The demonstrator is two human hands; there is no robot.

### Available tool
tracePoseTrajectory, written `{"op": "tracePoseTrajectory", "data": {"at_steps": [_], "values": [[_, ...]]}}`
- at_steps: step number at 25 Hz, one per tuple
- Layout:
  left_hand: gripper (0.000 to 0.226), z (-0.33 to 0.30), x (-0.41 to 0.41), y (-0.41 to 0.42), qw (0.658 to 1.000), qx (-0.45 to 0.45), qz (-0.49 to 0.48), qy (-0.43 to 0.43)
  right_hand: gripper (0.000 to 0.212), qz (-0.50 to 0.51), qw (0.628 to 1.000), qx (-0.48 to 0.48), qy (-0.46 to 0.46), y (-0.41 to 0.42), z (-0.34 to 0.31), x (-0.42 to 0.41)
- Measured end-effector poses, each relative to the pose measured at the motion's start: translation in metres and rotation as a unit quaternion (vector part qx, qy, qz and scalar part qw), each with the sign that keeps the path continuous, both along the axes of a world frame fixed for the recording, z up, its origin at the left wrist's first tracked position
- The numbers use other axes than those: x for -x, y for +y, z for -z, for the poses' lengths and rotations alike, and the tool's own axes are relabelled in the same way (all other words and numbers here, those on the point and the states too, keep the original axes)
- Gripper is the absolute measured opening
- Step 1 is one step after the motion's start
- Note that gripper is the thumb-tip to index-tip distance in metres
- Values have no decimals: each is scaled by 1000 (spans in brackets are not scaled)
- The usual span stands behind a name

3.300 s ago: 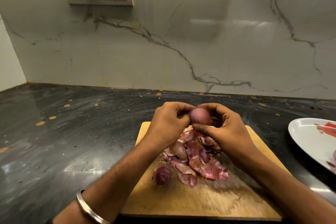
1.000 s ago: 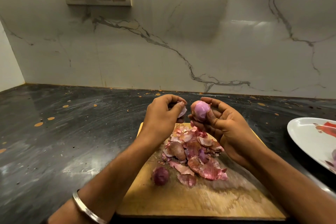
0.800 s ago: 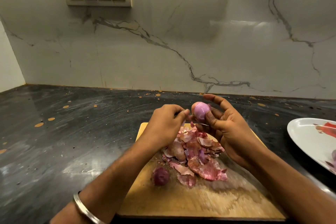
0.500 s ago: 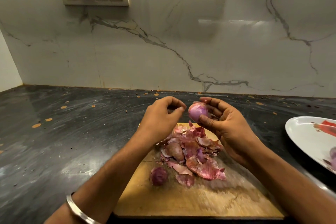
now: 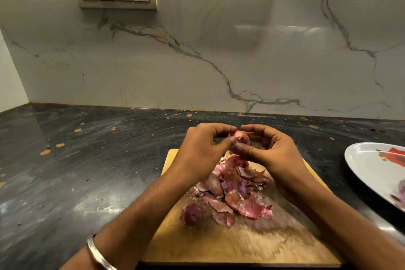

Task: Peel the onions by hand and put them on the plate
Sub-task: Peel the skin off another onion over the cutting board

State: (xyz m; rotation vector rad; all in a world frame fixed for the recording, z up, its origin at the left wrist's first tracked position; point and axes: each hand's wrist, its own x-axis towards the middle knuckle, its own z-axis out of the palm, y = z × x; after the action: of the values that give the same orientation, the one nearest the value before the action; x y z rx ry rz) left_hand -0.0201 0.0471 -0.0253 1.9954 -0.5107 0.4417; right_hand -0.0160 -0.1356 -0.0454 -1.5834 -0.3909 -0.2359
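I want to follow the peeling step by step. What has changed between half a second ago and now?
The left hand moved right, back to the onion, and its fingertips now pinch the skin. The right hand still holds the onion. The peel pile, the unpeeled onion on the cutting board and the plate stayed as they were.

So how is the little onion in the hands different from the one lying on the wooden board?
The held onion is up in the air, pinched between the left hand and right hand; the onion on the board lies alone beside the peel pile. The held onion looks pale pink with a loose flake lifting off; the onion on the board is darker, dull purple. Both are small and roundish.
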Motion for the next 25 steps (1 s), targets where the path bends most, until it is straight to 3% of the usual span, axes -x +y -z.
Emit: {"op": "tracePoseTrajectory", "data": {"at_steps": [6, 25], "values": [[27, 3, 0, -2, 993, -88, -37, -69, 54, 49, 997, 31, -50, 3, 0, 3], [24, 1, 8, -8, 984, -113, -93, -105, 43, 30, 999, 4, -43, 7, -1, 7]]}}
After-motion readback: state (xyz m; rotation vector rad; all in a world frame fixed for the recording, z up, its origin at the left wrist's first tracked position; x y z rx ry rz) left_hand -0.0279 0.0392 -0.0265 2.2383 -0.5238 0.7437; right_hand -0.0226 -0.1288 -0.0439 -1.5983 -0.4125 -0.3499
